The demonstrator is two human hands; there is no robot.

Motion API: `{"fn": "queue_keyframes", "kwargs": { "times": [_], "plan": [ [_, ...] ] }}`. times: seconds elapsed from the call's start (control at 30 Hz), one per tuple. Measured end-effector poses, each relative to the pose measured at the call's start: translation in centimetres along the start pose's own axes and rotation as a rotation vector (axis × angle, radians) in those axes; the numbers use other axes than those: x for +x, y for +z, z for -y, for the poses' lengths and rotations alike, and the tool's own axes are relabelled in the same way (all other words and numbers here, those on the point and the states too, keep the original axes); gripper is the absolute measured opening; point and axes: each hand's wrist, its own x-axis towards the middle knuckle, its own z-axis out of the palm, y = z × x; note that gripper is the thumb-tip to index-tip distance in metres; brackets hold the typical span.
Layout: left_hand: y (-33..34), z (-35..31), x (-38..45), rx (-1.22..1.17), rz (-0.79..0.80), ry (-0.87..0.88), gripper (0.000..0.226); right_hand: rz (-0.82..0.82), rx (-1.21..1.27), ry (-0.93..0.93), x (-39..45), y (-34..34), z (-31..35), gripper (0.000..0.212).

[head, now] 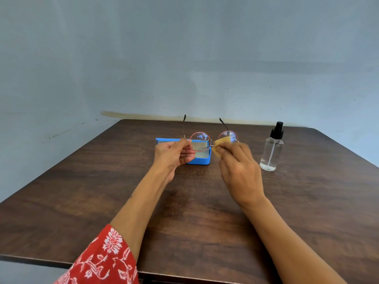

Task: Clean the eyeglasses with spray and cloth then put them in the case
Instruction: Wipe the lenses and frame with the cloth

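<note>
Left hand (174, 153) pinches the outer rim of the round wire-frame eyeglasses (213, 138) at the left lens, fingers curled, holding the frame above the table with both temples unfolded and pointing away. Right hand (240, 167) pinches a yellow cleaning cloth (220, 144) against the right lens, fingers bent over it. Directly behind the left hand lies the open blue eyeglass case (202, 159), partly hidden. Well right of the hands stands a clear spray bottle (271, 150) with black pump; no legible label. Brown wooden table (194, 212) offers open surface toward the near edge.
</note>
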Motion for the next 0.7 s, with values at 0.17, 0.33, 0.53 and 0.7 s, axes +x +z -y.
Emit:
{"fn": "queue_keyframes", "kwargs": {
  "times": [0.17,0.33,0.53,0.7],
  "plan": [
    [0.0,0.0,0.0,-0.016,-0.003,-0.008,0.016,-0.015,0.037,0.112,0.0,-0.5,-0.9,0.022],
    [0.0,0.0,0.0,-0.001,-0.006,0.002,0.016,0.016,0.078,-0.008,-0.1,0.2,0.5,0.020],
    [0.1,-0.1,0.0,0.008,0.007,0.000,0.016,-0.077,0.094,0.240,0.0,0.0,-1.4,0.026],
    [0.2,0.0,-0.2,0.024,0.012,-0.003,0.017,0.008,0.111,0.154,0.0,0.1,-0.4,0.029]
  ]
}}
